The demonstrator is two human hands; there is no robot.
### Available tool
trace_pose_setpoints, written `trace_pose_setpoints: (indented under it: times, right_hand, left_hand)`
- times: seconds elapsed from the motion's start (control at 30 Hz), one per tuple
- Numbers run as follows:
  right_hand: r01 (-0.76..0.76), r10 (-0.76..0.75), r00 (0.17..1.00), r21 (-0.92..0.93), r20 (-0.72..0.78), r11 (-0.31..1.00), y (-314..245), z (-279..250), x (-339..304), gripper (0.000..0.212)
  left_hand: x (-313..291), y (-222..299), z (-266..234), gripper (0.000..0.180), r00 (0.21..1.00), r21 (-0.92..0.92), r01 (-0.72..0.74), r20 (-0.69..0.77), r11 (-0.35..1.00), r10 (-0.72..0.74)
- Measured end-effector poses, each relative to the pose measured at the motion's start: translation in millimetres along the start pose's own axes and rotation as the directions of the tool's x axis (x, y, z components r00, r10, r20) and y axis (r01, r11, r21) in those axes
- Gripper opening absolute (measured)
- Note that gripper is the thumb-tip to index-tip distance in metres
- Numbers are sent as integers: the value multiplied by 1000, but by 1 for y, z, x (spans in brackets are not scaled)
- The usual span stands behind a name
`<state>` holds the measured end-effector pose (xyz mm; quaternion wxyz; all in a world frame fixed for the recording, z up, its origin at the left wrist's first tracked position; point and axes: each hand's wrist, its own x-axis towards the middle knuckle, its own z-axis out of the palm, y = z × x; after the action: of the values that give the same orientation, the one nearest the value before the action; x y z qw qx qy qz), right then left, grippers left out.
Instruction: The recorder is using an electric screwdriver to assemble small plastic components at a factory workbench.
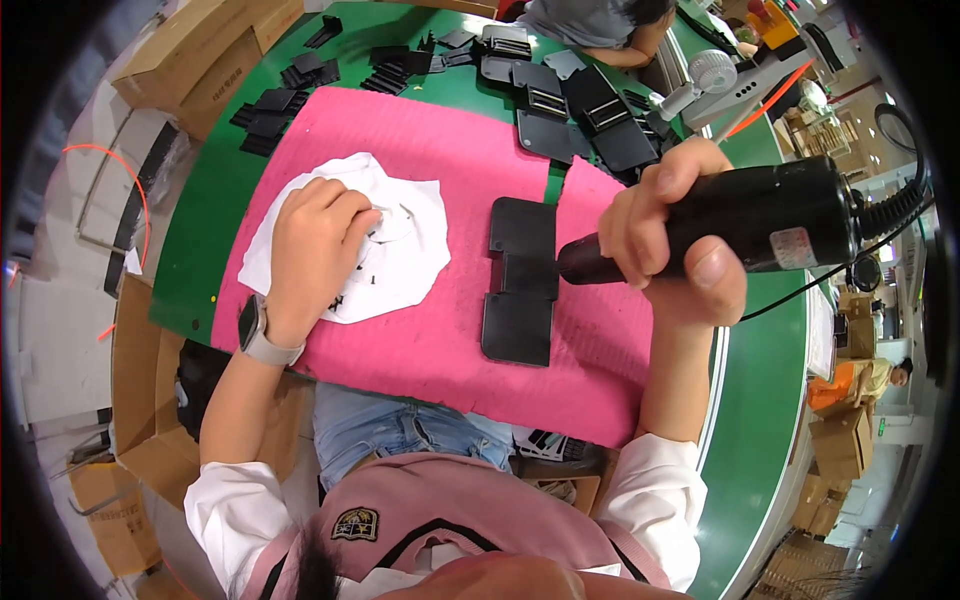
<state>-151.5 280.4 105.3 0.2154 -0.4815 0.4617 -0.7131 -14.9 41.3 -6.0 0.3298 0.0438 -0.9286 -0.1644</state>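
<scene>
My right hand [650, 225] is wrapped round a black electric screwdriver [765, 215], a thick cylinder with a cable at its back end. The narrow nose points left, close to the right edge of a black plastic panel [522, 280] made of joined flat sections. That panel lies on a pink foam mat [430, 375]. My left hand [322, 235] rests over a crumpled white sheet [415, 255], its fingers bent and drawn together; what they pinch, if anything, is hidden. Small black pieces, likely screws [373, 281], are scattered on the sheet.
Black plastic parts [270, 115] and more black panels [580, 110] cover the far side of the green table [185, 260]. Another person [600, 25] leans at the far edge. A small white fan [710, 72] stands at the far right. Cardboard boxes [145, 400] sit on the left.
</scene>
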Motion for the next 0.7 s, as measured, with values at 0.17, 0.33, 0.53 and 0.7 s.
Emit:
trace_pose_setpoints:
  times: [0.17, 0.33, 0.53, 0.7]
  right_hand:
    - [35, -36, 999, 28, 37, 999, -7, -16, -1, 43]
    - [164, -165, 986, 243, -17, 956, -2, -8, -1, 44]
    - [219, -221, 974, 386, -40, 896, -2, -9, -5, 44]
    - [191, -205, 979, 412, -10, 891, 5, -10, -4, 44]
  left_hand:
    - [1, 6, 1, 7, 997, -88, 74, -27, 993, -76]
    - [10, 50, 0, 8, 921, -772, 386, 355, 504, -162]
    - [19, 74, 8, 15, 782, -782, 623, 623, -23, 14]
    - [13, 73, 12, 10, 811, -811, 585, 585, -1, -1]
